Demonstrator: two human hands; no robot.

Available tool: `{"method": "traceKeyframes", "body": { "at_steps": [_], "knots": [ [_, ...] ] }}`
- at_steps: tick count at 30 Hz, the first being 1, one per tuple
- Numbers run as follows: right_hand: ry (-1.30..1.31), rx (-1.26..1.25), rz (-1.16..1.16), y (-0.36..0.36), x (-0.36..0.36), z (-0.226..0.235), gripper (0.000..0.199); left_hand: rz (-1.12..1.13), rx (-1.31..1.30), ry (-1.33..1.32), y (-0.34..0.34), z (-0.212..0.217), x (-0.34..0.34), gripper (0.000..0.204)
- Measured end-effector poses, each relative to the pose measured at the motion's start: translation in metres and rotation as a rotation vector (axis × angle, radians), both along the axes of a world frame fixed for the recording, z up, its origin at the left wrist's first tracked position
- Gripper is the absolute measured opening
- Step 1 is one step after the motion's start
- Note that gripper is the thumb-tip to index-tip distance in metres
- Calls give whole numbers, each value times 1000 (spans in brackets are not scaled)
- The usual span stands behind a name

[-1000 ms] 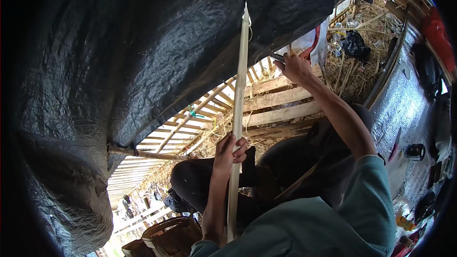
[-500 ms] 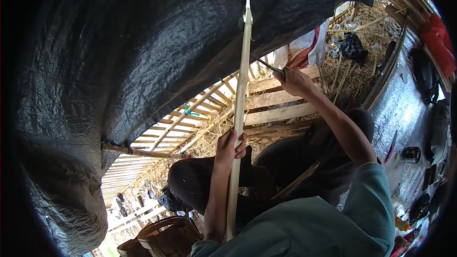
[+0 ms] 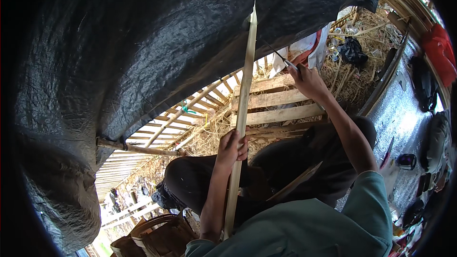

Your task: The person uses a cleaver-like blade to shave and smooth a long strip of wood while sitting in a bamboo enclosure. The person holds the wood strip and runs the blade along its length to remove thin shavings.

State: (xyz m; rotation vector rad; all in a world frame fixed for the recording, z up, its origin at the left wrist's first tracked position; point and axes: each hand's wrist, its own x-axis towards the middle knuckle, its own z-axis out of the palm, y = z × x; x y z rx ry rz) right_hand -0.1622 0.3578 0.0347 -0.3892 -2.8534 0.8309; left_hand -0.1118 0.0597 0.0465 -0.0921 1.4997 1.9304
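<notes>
A long, pale split bamboo strip [image 3: 245, 85] runs upright in front of me, its lower end beside my green sleeve and its pointed top against a black sheet. My left hand [image 3: 232, 147] is closed around its lower part. Right of the strip, my right hand [image 3: 308, 82] grips a slim knife [image 3: 281, 57]. The dark blade points up and left toward the strip, and a gap shows between them. Another piece of split bamboo [image 3: 297, 181] lies across my dark trousers.
A black plastic sheet [image 3: 157, 52] hangs across the upper left. Ahead are wooden slats [image 3: 276, 100] and a bamboo lattice [image 3: 166, 135]. Woven baskets [image 3: 159, 235] stand at the lower left. On the right, a silvery surface [image 3: 395, 109] bears scattered items. Straw and a black bag [image 3: 353, 51] lie beyond.
The knife and my right hand have shifted slightly right, with the blade farther from the strip. The strip's top sits a little lower in view. My left hand keeps its grip.
</notes>
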Motion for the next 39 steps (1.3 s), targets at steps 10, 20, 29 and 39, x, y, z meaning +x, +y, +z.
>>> {"method": "traceKeyframes", "body": {
  "at_steps": [10, 20, 29, 39],
  "knots": [
    [453, 474, 742, -58, 37, -11, 42, 17, -82, -4, 18, -1, 10, 27],
    [112, 110, 217, -41, -2, -11, 44, 23, -56, 21, 7, -8, 12, 31],
    [228, 263, 562, -50, 12, -9, 48, 4, -101, 32, 10, -8, 16, 33],
    [166, -325, 210, -56, -13, 0, 51, 5, -91, 57, 14, -6, 15, 35]
  ]
}}
